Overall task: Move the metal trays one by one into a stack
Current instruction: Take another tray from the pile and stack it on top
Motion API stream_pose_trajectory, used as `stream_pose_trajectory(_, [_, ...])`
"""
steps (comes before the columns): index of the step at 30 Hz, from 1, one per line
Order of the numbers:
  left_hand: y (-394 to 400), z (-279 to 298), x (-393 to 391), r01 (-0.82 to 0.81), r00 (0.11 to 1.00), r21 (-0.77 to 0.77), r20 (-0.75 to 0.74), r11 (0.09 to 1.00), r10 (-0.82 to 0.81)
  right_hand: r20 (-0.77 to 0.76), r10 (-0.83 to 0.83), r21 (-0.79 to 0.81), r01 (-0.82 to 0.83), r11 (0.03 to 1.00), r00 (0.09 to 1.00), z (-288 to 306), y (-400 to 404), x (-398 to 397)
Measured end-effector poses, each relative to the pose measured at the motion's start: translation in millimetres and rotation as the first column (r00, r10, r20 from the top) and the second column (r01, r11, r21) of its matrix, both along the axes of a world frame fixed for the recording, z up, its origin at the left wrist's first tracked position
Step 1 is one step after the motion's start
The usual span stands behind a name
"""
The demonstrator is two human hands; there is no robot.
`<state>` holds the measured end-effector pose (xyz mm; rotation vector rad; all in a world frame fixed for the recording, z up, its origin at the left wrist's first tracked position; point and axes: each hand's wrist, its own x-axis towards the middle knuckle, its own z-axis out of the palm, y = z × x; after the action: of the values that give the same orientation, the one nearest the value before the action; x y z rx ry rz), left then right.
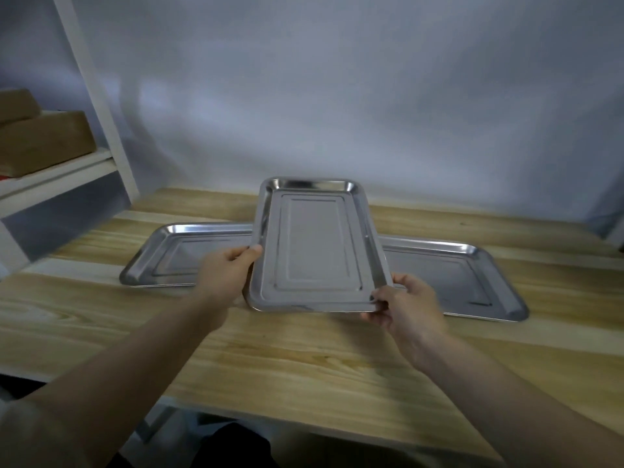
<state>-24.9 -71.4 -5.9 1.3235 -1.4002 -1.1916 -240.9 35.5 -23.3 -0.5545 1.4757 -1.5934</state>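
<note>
At centre of the wooden tabletop [304,359], holding the middle tray [317,248] with both hands, long axis running straight away from the body toward the grey backdrop [337,96]. Left hand [226,271] clamping the tray's left long rim about midway along, thumb over the lip, fingers hidden beneath. Right hand [405,307] clamping the near right corner, thumb on top of the rim, fingers curling under. Near edge seeming to ride slightly above the tabletop, far end overlapping the two trays behind; cannot tell whether it is touching them or hanging clear. Lying flat to the left, the left tray [169,255], long axis running side to side, its right part hidden behind the held tray and the left hand. Lying flat to the right, the right tray [466,282], long axis also side to side, reaching further toward the tabletop's right end. Judging the held tray to be crosswise to both candidates, so turning it a quarter turn before seating it on either. Left hand sitting just beside the left tray; right hand equally close to the right tray, so neither side clearly favoured. Judging the task at an early stage, no stack showing yet. Risking a skewed nest or rim scraping on rim if lowered without squaring up. Off to the far left, white shelving [67,170] carrying brown boxes [44,140], well apart from the work.
</note>
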Motion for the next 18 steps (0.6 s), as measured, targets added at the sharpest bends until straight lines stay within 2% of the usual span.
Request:
stream_pose_trajectory(5, [3, -1, -43, 0.120, 0.993, 0.109, -0.023, 0.987, -0.118, -0.038, -0.100, 0.017, 0.101, 0.995, 0.994, 1, 26, -40])
stream_pose_trajectory(11, [14, 4, -93, 0.185, 0.982, 0.202, -0.067, 0.962, -0.175, -0.093, -0.173, 0.058, 0.179, 0.982, 0.981, 4, 53, -79])
stream_pose_trajectory(18, [27, 9, -135, 0.265, 0.964, 0.249, -0.087, 0.931, -0.251, -0.096, -0.229, 0.083, 0.237, 0.968, 0.969, 4, 79, -109])
